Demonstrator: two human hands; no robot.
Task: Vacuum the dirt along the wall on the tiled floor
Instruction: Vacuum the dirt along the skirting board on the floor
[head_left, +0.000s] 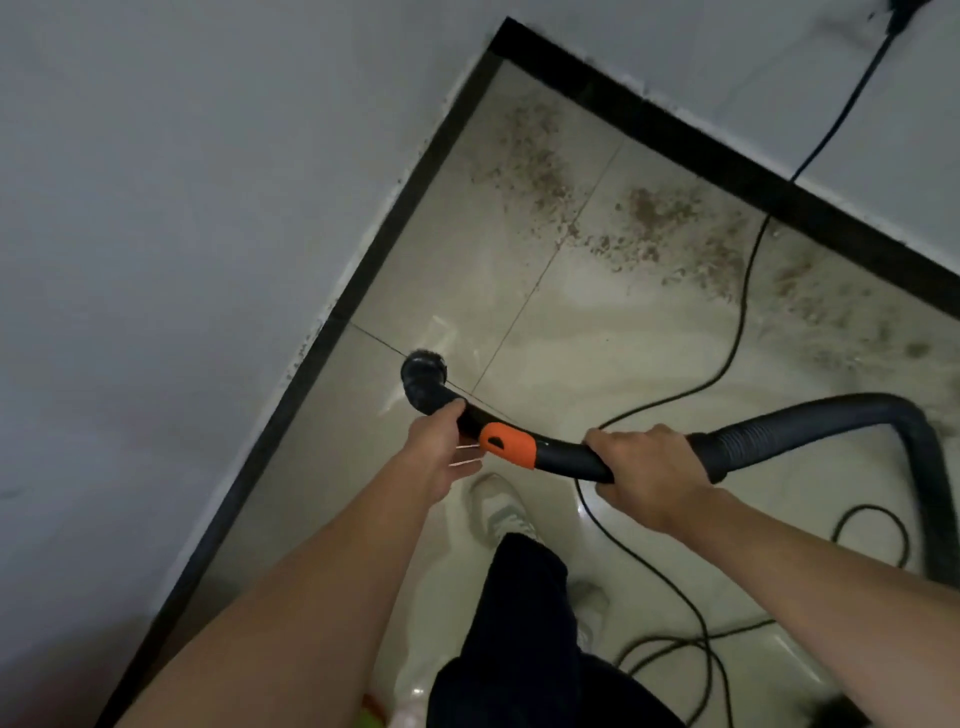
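A black vacuum wand (561, 457) with an orange slider (509, 446) runs across the middle of the view. Its round brush nozzle (423, 366) points at the beige tiled floor (597, 343), close to the left wall's black skirting (363, 270). My left hand (444, 452) holds the wand just behind the nozzle's bend. My right hand (649, 475) grips the wand where the ribbed hose (810, 421) begins. Brown dirt (649, 228) lies scattered along the far wall, well beyond the nozzle.
A black power cord (737, 322) drops from a wall socket at top right, crosses the dirt and coils on the floor at the right. My white shoes (501, 506) and dark trousers (524, 623) are below the wand. The two walls meet in a corner at the top.
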